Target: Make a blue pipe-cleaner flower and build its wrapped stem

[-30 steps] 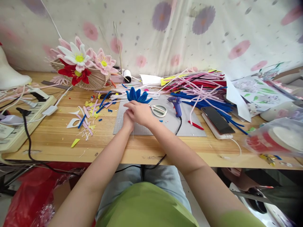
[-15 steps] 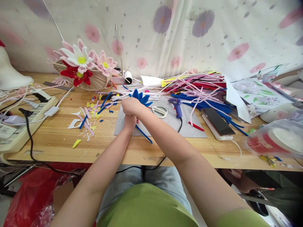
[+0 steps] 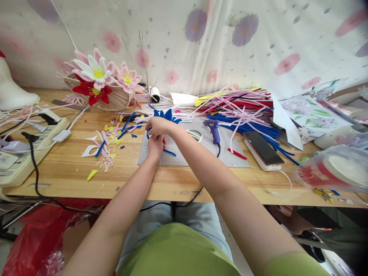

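Grip closed, right hand (image 3: 159,125) above left hand (image 3: 155,145)

Bare wood along the near edge of the table (image 3: 71,174): open passage from left to right. Grey mat (image 3: 198,155) mostly free on its near half. Far-left of the mat, scattered pipe-cleaner scraps (image 3: 107,142) litter the wood. Power strip (image 3: 25,149) and black cable (image 3: 33,161) block the left end. Glue gun (image 3: 213,128) and its cord cross the mat's right part; scissors (image 3: 194,134) just left of it. Phone (image 3: 263,147) sits right of the mat. Pipe-cleaner pile (image 3: 244,109) fills the far right. Flower basket (image 3: 107,92) closes the far left.
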`<state>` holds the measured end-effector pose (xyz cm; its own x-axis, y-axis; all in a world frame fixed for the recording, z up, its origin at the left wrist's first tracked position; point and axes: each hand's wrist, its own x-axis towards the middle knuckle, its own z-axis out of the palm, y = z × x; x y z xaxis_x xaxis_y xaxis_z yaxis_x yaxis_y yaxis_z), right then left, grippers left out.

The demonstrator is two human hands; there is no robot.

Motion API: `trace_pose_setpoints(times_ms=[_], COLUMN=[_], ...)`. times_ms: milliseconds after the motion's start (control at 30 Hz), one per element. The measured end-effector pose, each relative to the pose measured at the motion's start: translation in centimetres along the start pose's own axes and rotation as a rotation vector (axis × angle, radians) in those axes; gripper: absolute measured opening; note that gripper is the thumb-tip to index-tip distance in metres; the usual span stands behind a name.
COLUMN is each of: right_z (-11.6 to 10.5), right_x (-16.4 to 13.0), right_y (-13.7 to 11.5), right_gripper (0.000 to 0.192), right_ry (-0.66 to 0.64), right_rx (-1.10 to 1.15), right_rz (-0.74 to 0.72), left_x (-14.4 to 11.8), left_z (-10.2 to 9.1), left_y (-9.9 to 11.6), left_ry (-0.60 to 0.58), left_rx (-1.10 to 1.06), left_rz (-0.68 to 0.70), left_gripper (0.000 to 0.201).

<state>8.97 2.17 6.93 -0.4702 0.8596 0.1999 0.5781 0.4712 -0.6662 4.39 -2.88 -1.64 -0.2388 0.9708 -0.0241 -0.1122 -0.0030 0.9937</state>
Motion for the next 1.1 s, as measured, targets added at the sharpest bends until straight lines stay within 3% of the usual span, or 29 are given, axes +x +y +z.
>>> trace_pose_setpoints(times_ms=[67, 167, 400, 600, 767, 933, 1100], right_z=[-0.7, -1.5, -1.7, -1.8, -1.3, -1.5, -1.7], right_x=[-0.1, -0.5, -1.8, -1.8, -1.9, -3.1, -4.8], right_y=[-0.2, -0.9, -1.0, 0.3, 0.7, 1.5, 4.0], right_gripper=[0.007, 0.012, 0.020, 0.022, 0.016, 0.014, 0.015], right_ry=[-0.136, -0.066, -0.100, 0.164, 0.194, 0.241, 0.500], right_rx=[-0.154, -0.306, -0.230, 0.023, 0.229, 0.365, 0.433], right_rz=[0.014, -0.045, -0.101, 0.075, 0.014, 0.006, 0.130], left_x=[0.0, -0.2, -0.5, -0.7, -0.5, 0.1, 0.4], left_z=[0.0, 0.1, 0.1, 0.0, -0.3, -0.7, -1.2], left_y=[0.2, 0.7, 1.8, 2.5, 2.8, 2.9, 2.9], left_ry=[-0.009, -0.025, -0.054, -0.123, -0.142, -0.082, -0.163], left_rx=[-0.069, -0.170, -0.311, -0.453, -0.570, -0.653, -0.832], left_rz=[-0.013, -0.069, -0.232, -0.370, -0.459, -0.563, -0.703], left_gripper=[0.019, 0.019, 0.021, 0.013, 0.013, 0.017, 0.024])
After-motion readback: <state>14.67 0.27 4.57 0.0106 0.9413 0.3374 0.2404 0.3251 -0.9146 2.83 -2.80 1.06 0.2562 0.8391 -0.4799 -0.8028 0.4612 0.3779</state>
